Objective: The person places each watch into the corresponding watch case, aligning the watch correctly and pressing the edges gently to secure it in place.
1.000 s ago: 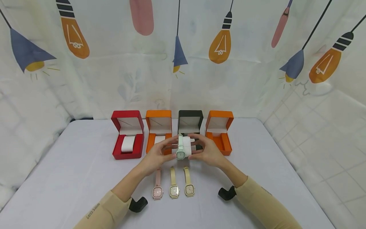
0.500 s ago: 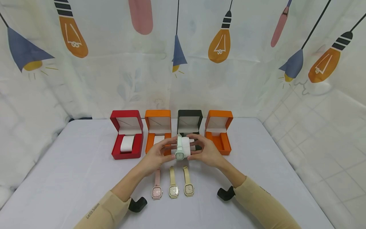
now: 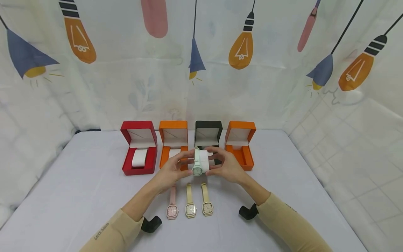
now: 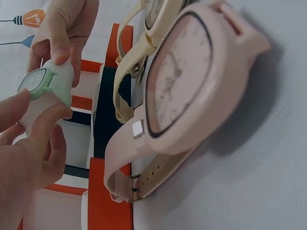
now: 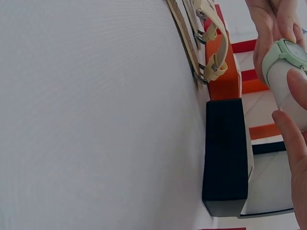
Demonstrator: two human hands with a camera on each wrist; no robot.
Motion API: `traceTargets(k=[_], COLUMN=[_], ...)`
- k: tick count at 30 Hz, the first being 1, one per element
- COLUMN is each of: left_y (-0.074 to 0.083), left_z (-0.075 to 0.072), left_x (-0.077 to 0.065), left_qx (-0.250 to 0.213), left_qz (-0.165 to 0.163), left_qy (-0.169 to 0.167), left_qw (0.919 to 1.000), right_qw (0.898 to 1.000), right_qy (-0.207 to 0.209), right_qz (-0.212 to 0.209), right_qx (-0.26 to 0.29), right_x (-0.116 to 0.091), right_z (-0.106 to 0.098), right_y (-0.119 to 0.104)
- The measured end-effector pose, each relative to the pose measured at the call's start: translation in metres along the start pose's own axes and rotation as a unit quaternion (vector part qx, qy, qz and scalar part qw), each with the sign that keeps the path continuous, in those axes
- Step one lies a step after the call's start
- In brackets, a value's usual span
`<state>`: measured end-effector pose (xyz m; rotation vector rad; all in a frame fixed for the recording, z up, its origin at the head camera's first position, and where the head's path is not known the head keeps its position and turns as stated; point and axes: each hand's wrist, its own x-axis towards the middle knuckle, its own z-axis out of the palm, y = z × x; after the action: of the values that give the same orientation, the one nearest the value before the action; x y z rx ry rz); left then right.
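Observation:
A mint-green watch [image 3: 197, 164] is wrapped around a white watch cushion [image 3: 204, 161], nearer the cushion's left end in the head view. My left hand [image 3: 171, 171] pinches the watch and cushion from the left side, with a fingertip beside the green case [image 4: 33, 80]. From the right, my right hand [image 3: 230, 167] grips the cushion's other end with thumb and fingers. Both hands hold it in front of the open black box [image 3: 209, 126], overlapping that box's base. Nearer me lie a pink watch [image 3: 172, 211] and two cream watches [image 3: 190, 210], faces up.
At the left stands an open red box [image 3: 154, 161] with a white cushion [image 3: 139, 158] inside. Beside it is an open orange box [image 3: 173, 125] with a cushion. Another open orange box [image 3: 248, 162], its base without a cushion, stands at the right. Patterned cloth [image 3: 126, 70] hangs behind.

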<state>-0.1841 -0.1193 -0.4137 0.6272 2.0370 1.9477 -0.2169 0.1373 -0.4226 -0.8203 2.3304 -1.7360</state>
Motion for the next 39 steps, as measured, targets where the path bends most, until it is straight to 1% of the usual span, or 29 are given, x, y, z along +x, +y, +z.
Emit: traceTargets(k=[8, 15, 19, 26, 28, 35, 39], left_y=[0.002, 0.0, 0.0, 0.0, 0.0, -0.006, -0.006], left_z=[-0.002, -0.006, -0.007, -0.006, -0.005, 0.001, 0.003], left_x=[0.001, 0.002, 0.002, 0.001, 0.001, 0.001, 0.001], left_qx=[0.011, 0.024, 0.021, 0.022, 0.025, 0.03, 0.034], left_qz=[0.004, 0.007, 0.005, -0.019, -0.021, -0.033, -0.037], left_qy=[0.001, -0.002, -0.004, -0.013, -0.014, 0.003, 0.006], left_qw=[0.9999, 0.9997, 0.9997, 0.9995, 0.9994, 0.999, 0.9987], right_qw=[1.0, 1.0, 1.0, 1.0, 0.999, 0.999, 0.999], right_qy=[0.006, 0.008, 0.007, -0.015, -0.021, -0.036, -0.044], right_qz=[0.006, 0.009, 0.01, 0.021, 0.024, 0.025, 0.022], right_qx=[0.011, 0.005, 0.003, -0.002, -0.007, -0.021, -0.024], right_x=[0.003, 0.005, 0.005, 0.001, 0.001, 0.001, -0.001], right_z=[0.001, 0.004, 0.004, -0.002, -0.004, -0.006, -0.007], right_y=[0.001, 0.0, -0.001, 0.001, 0.001, 0.001, 0.001])
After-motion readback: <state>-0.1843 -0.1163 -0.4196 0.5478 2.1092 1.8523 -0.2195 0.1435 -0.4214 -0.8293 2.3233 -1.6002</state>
